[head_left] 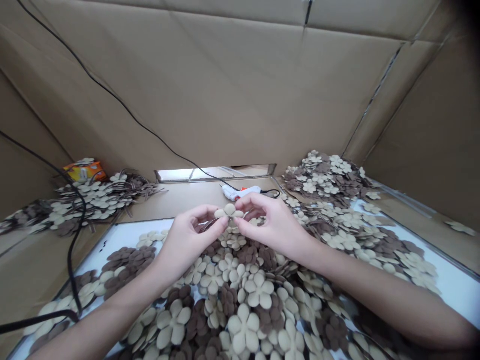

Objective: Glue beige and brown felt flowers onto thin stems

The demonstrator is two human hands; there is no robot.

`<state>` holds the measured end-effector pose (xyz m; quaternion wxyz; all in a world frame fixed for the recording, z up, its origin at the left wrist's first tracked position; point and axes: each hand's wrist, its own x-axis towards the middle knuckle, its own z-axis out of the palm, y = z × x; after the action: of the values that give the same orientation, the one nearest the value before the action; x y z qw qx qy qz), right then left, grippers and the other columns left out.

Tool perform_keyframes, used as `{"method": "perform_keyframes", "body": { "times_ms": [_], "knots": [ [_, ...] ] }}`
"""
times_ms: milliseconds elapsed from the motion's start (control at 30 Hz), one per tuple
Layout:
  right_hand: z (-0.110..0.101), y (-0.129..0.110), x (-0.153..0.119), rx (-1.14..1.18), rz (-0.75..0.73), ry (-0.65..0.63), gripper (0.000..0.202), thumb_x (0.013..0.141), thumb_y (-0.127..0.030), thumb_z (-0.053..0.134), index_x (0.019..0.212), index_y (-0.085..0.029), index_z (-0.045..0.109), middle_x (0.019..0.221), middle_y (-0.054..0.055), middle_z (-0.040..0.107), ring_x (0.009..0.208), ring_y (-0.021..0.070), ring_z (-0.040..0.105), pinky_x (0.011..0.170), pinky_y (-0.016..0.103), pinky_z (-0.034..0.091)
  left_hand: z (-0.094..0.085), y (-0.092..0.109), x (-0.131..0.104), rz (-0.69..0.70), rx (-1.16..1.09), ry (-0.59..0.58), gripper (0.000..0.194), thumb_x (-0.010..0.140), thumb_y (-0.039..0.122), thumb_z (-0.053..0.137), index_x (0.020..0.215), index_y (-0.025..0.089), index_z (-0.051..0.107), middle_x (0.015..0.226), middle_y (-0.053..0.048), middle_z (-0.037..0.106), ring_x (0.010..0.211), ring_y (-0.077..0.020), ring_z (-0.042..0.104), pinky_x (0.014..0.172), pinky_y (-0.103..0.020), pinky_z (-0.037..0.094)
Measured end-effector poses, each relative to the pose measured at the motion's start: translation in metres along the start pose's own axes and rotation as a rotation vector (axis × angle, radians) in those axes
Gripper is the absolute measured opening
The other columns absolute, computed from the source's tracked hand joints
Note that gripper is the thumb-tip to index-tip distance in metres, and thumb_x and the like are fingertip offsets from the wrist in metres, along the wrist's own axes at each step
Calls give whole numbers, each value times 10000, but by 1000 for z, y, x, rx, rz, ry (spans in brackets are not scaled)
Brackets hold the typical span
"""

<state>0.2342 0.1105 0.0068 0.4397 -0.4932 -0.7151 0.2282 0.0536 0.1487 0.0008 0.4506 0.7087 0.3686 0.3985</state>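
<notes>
A cream flower cutout [229, 211] with rounded petals is held up between both hands, above the pile. My left hand [198, 227] pinches its left side between thumb and fingers. On the right side, my right hand [264, 217] grips it in the same way, thumb below and index finger above. Part of a thin brown strip shows by the left fingers; the hand hides the rest of it. Below the hands spreads a heap of loose cream and brown flower cutouts [245, 327]. Just behind the right hand lies a white glue gun [240, 192] with an orange part.
Cardboard walls [240, 90] enclose the work surface. Flowers with thin stems [101, 197] lie at the left beside an orange packet [85, 171]. Another flower pile [326, 175] stands at the back right. A black cable [140, 125] runs down to the glue gun; a thicker cable [71, 260] crosses near my left forearm.
</notes>
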Motion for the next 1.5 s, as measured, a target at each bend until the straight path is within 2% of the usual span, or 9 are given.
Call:
{"method": "perform_keyframes", "body": {
  "times_ms": [433,1000,1233,1500],
  "knots": [
    [-1,0,1,39,15,-2,166,777,-264,605,930,-199,601,917,31,676,762,147,642,731,281,526,-2,2,-1,24,31,-11,214,756,344,656,876,168,672,819,-29,677,724,-166,608,625,-222,482],
    [-6,-4,0,25,8,-12,153,771,-281,616,896,-194,618,862,21,683,751,146,643,712,263,520,-6,3,-1,72,88,-32,160,764,333,663,855,201,675,795,5,676,683,-134,600,601,-187,480],
    [-10,-9,1,-73,-12,-50,125,782,-281,601,877,-203,624,828,4,686,729,140,643,698,251,492,-11,6,1,185,219,-76,141,801,306,623,859,189,677,809,2,679,694,-132,595,607,-193,462],
    [-15,-14,-4,-390,-72,-36,130,791,-321,588,888,-244,626,806,-32,695,746,148,646,678,244,446,-17,9,0,309,446,-138,139,841,293,584,934,217,654,864,30,685,726,-105,587,644,-184,438]
  ]
}}
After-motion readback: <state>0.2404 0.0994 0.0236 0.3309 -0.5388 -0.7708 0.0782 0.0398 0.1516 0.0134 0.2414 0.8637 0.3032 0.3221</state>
